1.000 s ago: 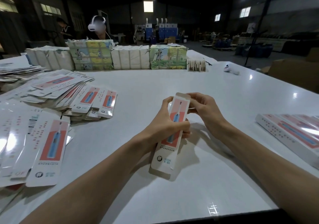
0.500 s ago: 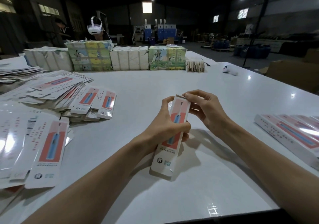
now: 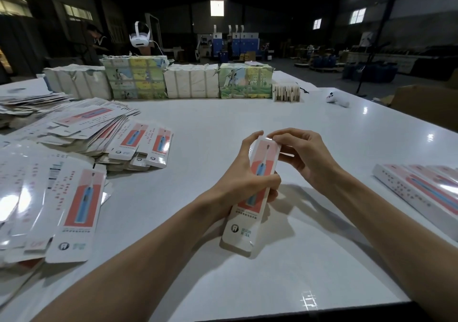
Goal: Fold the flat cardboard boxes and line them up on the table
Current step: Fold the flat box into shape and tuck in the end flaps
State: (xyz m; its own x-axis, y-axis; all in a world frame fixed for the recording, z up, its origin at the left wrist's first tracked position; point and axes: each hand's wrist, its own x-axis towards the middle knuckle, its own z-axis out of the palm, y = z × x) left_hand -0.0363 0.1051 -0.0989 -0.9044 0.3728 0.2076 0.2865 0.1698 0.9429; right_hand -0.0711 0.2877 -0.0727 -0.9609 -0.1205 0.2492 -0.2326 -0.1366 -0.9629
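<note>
A long white toothbrush box point(image 3: 250, 212) with a red and blue picture stands tilted above the white table point(image 3: 198, 128), its lower end near the surface. My left hand point(image 3: 244, 175) grips its middle, thumb across the front. My right hand point(image 3: 302, 155) pinches the box's top end with its fingertips. Flat unfolded boxes lie in a spread pile point(image 3: 81, 128) at the left, with more flat boxes point(image 3: 49, 205) in front of them. Folded boxes point(image 3: 421, 190) lie side by side in a row at the right edge.
Wrapped bundles of packages point(image 3: 188, 81) line the far side of the table, with a small wooden stack point(image 3: 286, 92) and a white object point(image 3: 338, 100) to their right. A white headset point(image 3: 140, 38) shows behind the bundles, near a person. A cardboard carton point(image 3: 426, 103) stands off the table's right.
The box has been raised a little and its top flap now lies shut. My right hand has moved from beside the top end to pinching it from above.
</note>
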